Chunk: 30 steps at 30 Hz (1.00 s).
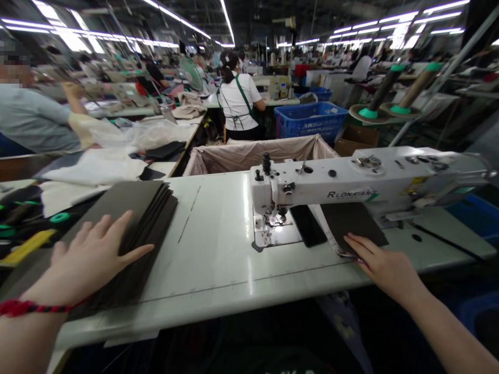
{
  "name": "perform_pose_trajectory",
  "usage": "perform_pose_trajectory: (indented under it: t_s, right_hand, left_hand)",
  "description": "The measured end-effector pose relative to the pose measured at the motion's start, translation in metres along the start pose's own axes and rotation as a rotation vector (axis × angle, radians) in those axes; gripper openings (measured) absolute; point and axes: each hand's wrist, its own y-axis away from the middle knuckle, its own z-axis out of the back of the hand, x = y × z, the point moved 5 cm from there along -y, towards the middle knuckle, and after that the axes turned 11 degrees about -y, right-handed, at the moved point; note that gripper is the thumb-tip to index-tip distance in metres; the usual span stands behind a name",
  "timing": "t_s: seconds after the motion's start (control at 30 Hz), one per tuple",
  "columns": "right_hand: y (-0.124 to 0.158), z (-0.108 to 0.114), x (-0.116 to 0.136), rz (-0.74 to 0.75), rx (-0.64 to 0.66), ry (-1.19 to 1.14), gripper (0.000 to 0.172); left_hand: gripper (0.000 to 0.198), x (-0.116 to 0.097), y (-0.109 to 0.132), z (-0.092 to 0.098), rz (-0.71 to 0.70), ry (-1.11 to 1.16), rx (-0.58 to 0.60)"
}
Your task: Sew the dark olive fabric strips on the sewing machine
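Observation:
My left hand [88, 254], fingers spread, is over a tall stack of dark grey-brown fabric panels [136, 197] on the left of the table; whether it touches them I cannot tell. On the right, my right hand [384, 265] has its fingers together on the near edge of a dark panel [353, 223], thumb lower down. That panel lies beside the arm of a white sewing machine [331, 182]. A pale-edged strip [331, 236] runs along its left side, ending in a small shiny part by my fingertips. A black phone [307, 226] lies between strip and needle plate [275, 234].
Behind the machine stands a cloth-lined bin [234, 156], with a blue crate [310, 119] beyond. Thread cones [376, 93] rise at the right. A person in a white shirt [241, 101] sits ahead; another person [35, 114] is at the left, near pale cloth [97, 166].

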Motion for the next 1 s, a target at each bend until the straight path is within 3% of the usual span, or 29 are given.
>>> perform_pose_trajectory:
  t_s: [0.1,0.2,0.27,0.33,0.4,0.47,0.53,0.6,0.7,0.77,0.83,1.0]
  right_hand:
    - [0.001,0.02,0.008,0.009,-0.052,-0.035,0.044]
    - [0.005,0.052,0.041,0.04,-0.16,-0.15,0.04]
    - [0.006,0.072,0.083,0.155,-0.202,-0.3,0.037]
    - [0.002,0.079,0.135,0.356,-0.161,-0.432,0.03]
    - [-0.005,0.072,0.185,0.531,-0.093,-0.555,0.016]
    - [-0.016,0.054,0.22,0.607,0.003,-0.694,0.017]
    - [-0.027,0.031,0.239,0.681,0.145,-0.862,0.021]
    - [-0.042,0.011,0.239,0.67,0.281,-1.017,0.022]
    - [-0.08,-0.018,0.209,0.389,0.317,-1.012,0.033]
    - [-0.106,-0.035,0.181,0.174,0.266,-0.813,0.045]
    - [-0.125,-0.049,0.163,0.069,0.255,-0.628,0.054]
    - [-0.132,-0.067,0.147,0.03,0.231,-0.484,0.058]
  left_hand:
    - [0.072,-0.068,0.021,0.027,-0.207,0.186,-0.066]
    - [0.062,-0.145,0.047,0.05,-0.46,0.457,-0.044]
    - [0.057,-0.189,0.061,0.06,-0.566,0.587,0.018]
    - [0.055,-0.225,0.071,0.066,-0.627,0.688,0.051]
    - [0.055,-0.257,0.082,0.064,-0.694,0.717,0.063]
    - [0.059,-0.281,0.095,0.05,-0.798,0.669,0.075]
    - [0.064,-0.289,0.11,0.028,-0.875,0.581,0.072]
    - [0.068,-0.279,0.121,0.003,-0.851,0.485,0.073]
    - [0.066,-0.24,0.128,-0.023,-0.663,0.37,0.068]
    - [0.063,-0.218,0.127,-0.031,-0.558,0.342,0.058]
    - [0.061,-0.209,0.123,-0.033,-0.522,0.355,0.055]
    - [0.059,-0.22,0.095,-0.036,-0.541,0.429,0.038]
